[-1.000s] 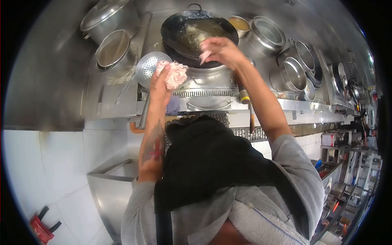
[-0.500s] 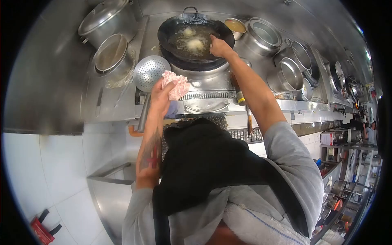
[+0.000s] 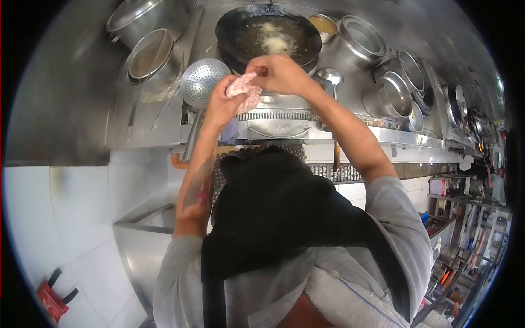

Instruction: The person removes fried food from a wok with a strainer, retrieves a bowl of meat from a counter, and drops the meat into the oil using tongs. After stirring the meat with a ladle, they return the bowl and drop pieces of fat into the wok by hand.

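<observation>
My left hand (image 3: 221, 109) is closed around a clump of pale pink raw meat (image 3: 246, 93), held in front of the stove. My right hand (image 3: 281, 75) meets it from the right, fingers pinched on the clump's upper edge; part of the grip is hidden. Just beyond both hands stands a black wok (image 3: 227, 28) of hot oil, where pale pieces of food (image 3: 275, 44) are frying amid bubbles. A perforated skimmer (image 3: 201, 81) lies immediately left of my left hand.
A ladle (image 3: 330, 75) rests right of the wok, near a small pot of yellowish liquid (image 3: 322, 27). Steel pots (image 3: 389, 95) crowd the right side. On the left are a strainer pot (image 3: 149, 57) and a large lidded pot (image 3: 139, 24).
My right hand has come back from over the wok's oil to the meat in my left hand and now pinches it. The left hand still holds the clump.
</observation>
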The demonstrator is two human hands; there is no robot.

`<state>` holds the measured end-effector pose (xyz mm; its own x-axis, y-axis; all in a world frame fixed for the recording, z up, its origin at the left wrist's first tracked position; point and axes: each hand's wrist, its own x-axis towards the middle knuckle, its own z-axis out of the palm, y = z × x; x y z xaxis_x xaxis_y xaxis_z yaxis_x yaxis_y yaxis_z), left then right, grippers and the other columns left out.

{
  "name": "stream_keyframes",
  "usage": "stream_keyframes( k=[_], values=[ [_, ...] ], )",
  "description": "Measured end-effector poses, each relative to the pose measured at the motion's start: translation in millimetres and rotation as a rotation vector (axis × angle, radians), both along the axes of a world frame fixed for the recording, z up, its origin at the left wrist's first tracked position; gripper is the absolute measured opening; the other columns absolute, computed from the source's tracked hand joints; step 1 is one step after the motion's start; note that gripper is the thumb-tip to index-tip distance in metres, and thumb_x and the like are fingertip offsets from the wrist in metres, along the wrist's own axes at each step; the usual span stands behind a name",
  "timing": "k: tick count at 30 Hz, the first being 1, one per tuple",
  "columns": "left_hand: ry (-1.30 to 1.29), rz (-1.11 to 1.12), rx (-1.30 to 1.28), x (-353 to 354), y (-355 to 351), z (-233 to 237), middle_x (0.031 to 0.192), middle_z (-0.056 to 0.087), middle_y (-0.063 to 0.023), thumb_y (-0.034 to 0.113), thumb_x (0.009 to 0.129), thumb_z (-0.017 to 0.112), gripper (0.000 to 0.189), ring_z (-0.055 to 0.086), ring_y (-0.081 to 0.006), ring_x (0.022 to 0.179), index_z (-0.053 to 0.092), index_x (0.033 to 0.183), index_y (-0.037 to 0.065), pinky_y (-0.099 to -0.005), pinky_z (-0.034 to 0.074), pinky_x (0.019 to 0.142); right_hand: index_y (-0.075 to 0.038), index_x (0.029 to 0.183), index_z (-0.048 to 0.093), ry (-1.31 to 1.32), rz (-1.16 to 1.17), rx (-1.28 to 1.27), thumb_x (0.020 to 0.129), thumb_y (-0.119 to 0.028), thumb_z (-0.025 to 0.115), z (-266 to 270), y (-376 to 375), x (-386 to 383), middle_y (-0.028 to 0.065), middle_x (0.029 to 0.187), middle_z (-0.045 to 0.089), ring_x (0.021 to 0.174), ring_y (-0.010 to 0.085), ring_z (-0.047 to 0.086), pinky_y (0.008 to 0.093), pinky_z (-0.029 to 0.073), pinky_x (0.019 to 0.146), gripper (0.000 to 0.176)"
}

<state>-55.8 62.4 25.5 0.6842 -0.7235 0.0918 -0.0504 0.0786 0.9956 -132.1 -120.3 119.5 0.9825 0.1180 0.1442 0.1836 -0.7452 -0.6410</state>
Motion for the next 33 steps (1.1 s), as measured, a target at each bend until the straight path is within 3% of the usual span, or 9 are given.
stream_keyframes(
  k=[1, 3, 8, 17, 22, 24, 30, 32, 33],
  values=[
    [0.002, 0.007, 0.002, 0.8, 0.6, -0.5, 0.107, 0.061, -0.0058, -0.002, 0.083, 0.067, 0.039, 0.061, -0.0107, 0.095, 0.051, 0.118, 0.005, -0.0271, 0.052, 0.081, -0.001, 0.100, 0.068, 0.034, -0.034, 0.172, 0.081, -0.008, 0.072, -12.8, -10.4, 6.9, 0.0034, 0.083, 0.070, 0.073, 0.0105, 0.063, 0.0263, 0.050, 0.068, 0.020],
    [0.436, -0.064, -0.227, -2.1, -2.8, 5.4, 0.107, 0.062, -0.0057, -0.001, 0.084, 0.065, 0.040, 0.063, -0.0129, 0.096, 0.052, 0.121, 0.004, -0.0296, 0.053, 0.082, -0.004, 0.106, 0.067, 0.192, -0.025, 0.634, 0.084, -0.006, 0.068, -30.0, -24.5, 15.1, 0.0008, 0.082, 0.067, 0.074, 0.0099, 0.062, 0.0236, 0.050, 0.069, 0.022],
    [0.612, -0.145, -0.318, -1.0, -4.5, 5.2, 0.105, 0.063, -0.0057, 0.004, 0.086, 0.067, 0.037, 0.064, -0.0137, 0.098, 0.053, 0.120, 0.003, -0.0297, 0.055, 0.082, -0.002, 0.099, 0.068, 0.189, -0.042, 0.675, 0.082, -0.010, 0.068, -41.9, -15.7, 13.0, 0.0048, 0.079, 0.068, 0.069, 0.0106, 0.061, 0.0250, 0.049, 0.062, 0.019],
    [0.297, 0.195, -0.229, -0.6, -12.0, -7.6, 0.104, 0.065, -0.0087, 0.009, 0.090, 0.067, 0.032, 0.067, -0.0161, 0.086, 0.054, 0.119, 0.002, -0.0295, 0.056, 0.077, 0.000, 0.089, 0.069, 0.228, -0.135, 0.355, 0.083, -0.015, 0.075, -40.9, -31.5, 20.4, 0.0021, 0.074, 0.067, 0.064, 0.0065, 0.059, 0.0218, 0.046, 0.058, 0.017],
    [0.638, 0.201, -0.337, 28.4, 35.1, -23.4, 0.106, 0.063, -0.0121, 0.006, 0.090, 0.058, 0.041, 0.066, -0.0252, 0.096, 0.050, 0.130, 0.004, -0.0415, 0.057, 0.082, -0.002, 0.115, 0.062, 0.241, -0.144, 1.088, 0.092, -0.012, 0.062, 2.3, -81.7, 3.4, 0.0036, 0.093, 0.065, 0.080, 0.0085, 0.060, 0.0224, 0.047, 0.059, 0.025],
    [0.702, 0.182, -0.347, 26.6, 42.2, -22.8, 0.107, 0.063, -0.0124, 0.009, 0.090, 0.055, 0.039, 0.065, -0.0262, 0.098, 0.051, 0.129, 0.003, -0.0435, 0.055, 0.084, 0.003, 0.115, 0.057, 0.206, -0.034, 1.237, 0.099, -0.019, 0.051, -4.5, -113.4, 16.7, 0.0064, 0.094, 0.062, 0.082, 0.0136, 0.062, 0.0253, 0.052, 0.063, 0.028],
    [0.950, 0.035, -0.440, 18.3, 38.4, -32.8, 0.111, 0.063, -0.0155, 0.018, 0.089, 0.051, 0.039, 0.064, -0.0303, 0.103, 0.053, 0.124, 0.003, -0.0492, 0.052, 0.090, 0.006, 0.100, 0.055, -0.126, -0.423, 1.642, 0.101, -0.016, 0.044, -2.5, -125.4, 36.5, 0.0094, 0.085, 0.056, 0.077, 0.0194, 0.061, 0.0304, 0.054, 0.062, 0.025],
    [1.007, -0.110, -0.527, 16.0, 36.0, -31.8, 0.113, 0.064, -0.0164, 0.018, 0.088, 0.051, 0.038, 0.063, -0.0314, 0.105, 0.053, 0.123, 0.003, -0.0510, 0.052, 0.091, 0.002, 0.094, 0.057, -0.054, -0.347, 1.602, 0.101, -0.014, 0.044, -18.9, -141.3, 54.0, 0.0086, 0.081, 0.057, 0.075, 0.0216, 0.062, 0.0285, 0.053, 0.062, 0.022],
    [1.004, -0.138, -0.486, 2.5, 32.6, -14.0, 0.113, 0.064, -0.0168, 0.018, 0.088, 0.051, 0.039, 0.063, -0.0324, 0.107, 0.053, 0.123, 0.003, -0.0529, 0.051, 0.092, -0.002, 0.098, 0.061, 0.159, 0.073, 1.745, 0.099, -0.016, 0.046, -54.6, -177.3, 69.1, 0.0072, 0.079, 0.059, 0.076, 0.0218, 0.063, 0.0293, 0.053, 0.064, 0.020]
  ],
)
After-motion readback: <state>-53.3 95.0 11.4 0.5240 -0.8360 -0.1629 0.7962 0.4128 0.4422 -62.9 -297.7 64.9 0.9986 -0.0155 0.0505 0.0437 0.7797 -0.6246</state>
